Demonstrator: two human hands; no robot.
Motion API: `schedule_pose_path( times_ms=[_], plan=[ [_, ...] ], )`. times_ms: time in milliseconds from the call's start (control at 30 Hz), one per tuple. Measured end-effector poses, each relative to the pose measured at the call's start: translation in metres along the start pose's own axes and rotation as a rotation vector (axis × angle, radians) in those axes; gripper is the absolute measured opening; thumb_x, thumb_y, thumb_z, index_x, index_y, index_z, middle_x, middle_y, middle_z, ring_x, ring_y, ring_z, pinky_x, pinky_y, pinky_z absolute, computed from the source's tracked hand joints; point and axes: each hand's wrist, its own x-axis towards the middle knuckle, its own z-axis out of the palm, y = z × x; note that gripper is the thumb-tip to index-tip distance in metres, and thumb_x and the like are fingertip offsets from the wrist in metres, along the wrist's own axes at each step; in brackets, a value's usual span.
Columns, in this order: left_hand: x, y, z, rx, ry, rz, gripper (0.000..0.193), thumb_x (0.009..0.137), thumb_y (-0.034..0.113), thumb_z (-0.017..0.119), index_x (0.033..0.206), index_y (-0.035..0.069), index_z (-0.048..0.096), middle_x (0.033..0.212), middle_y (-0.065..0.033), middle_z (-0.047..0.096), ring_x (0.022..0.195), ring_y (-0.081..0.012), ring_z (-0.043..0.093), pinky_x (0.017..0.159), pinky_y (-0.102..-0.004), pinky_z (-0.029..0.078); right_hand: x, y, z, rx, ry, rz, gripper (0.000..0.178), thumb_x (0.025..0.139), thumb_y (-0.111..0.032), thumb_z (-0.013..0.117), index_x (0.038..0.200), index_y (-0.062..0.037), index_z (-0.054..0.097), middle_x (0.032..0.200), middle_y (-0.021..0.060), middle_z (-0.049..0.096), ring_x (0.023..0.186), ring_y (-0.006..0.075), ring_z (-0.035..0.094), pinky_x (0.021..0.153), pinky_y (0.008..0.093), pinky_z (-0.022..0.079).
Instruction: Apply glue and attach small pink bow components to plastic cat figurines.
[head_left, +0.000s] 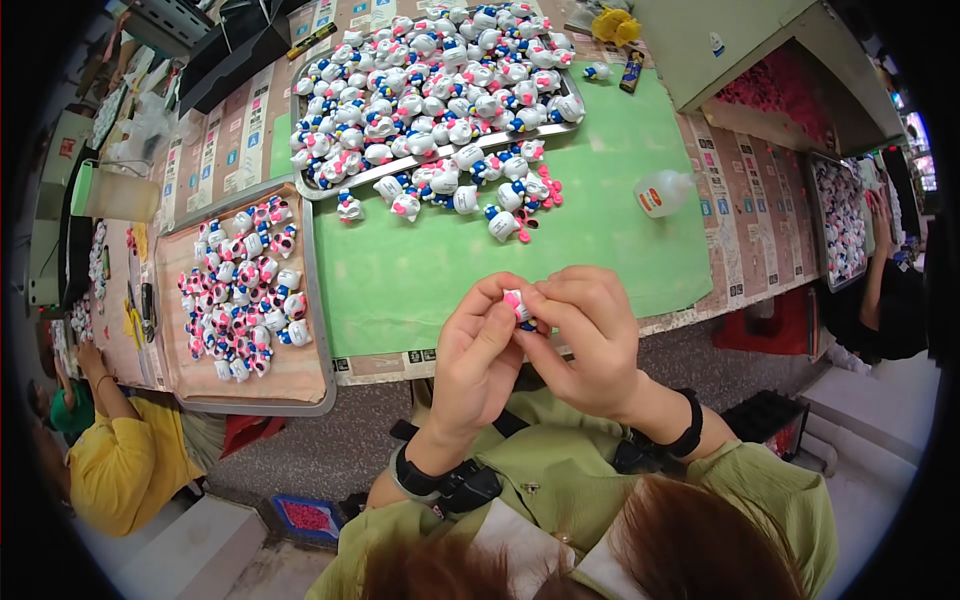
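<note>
Between my two hands, over the near edge of the green mat (pixel 420 290), is a small white toy figurine (pixel 519 300) with pink and blue parts. My left hand (pixel 476 350) grips it with thumb and bent fingers. The fingertips of my right hand (pixel 590 340) pinch it from the other side and hide much of it. Beyond them, a loose figurine (pixel 502 226) lies on the mat beside several small pink pieces (pixel 550 188). A metal tray (pixel 440 153) heaped with similar figurines stands at the far side.
A second tray (pixel 322 350) with pink-marked figurines sits at left. A small translucent bottle (pixel 664 193) stands on the mat's right. A grey box hood (pixel 745 50) rises at far right. Co-workers sit at left, in a yellow shirt (pixel 130 455), and at right, in dark clothing (pixel 895 310).
</note>
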Motion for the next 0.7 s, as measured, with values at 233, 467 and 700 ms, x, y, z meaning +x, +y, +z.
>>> schedule_pose_path(
  times_ms=[233,467,700],
  plan=[
    [0.003,0.002,-0.002,-0.088,-0.016,-0.024,0.02,0.087,0.012,0.043,0.103,0.001,0.042,0.093,-0.0079,0.051,0.083,-0.0146,0.049,0.075,-0.0261,0.042,0.003,-0.002,0.003,-0.017,-0.003,-0.013,0.027,0.058,0.0,0.062,0.084,0.0025,0.056,0.081,0.0101,0.052,0.077,0.027,0.051,0.065,0.0345,0.043],
    [0.004,0.011,0.001,-0.046,0.072,-0.085,0.028,0.089,0.021,0.04,0.107,0.0,0.045,0.097,-0.0091,0.053,0.087,-0.0167,0.054,0.077,-0.029,0.045,0.006,0.008,-0.001,0.178,-0.074,0.203,0.031,0.06,-0.005,0.066,0.09,-0.0008,0.057,0.088,0.01,0.052,0.082,0.0266,0.05,0.071,0.0342,0.041],
    [0.001,0.017,-0.002,0.12,0.152,-0.115,0.029,0.089,0.024,0.041,0.103,-0.001,0.048,0.092,-0.0072,0.057,0.081,-0.0142,0.058,0.072,-0.0264,0.048,0.002,0.012,0.001,0.265,-0.089,0.281,0.029,0.064,-0.007,0.066,0.09,-0.0006,0.057,0.088,0.011,0.053,0.083,0.026,0.05,0.07,0.0331,0.041]
  ],
)
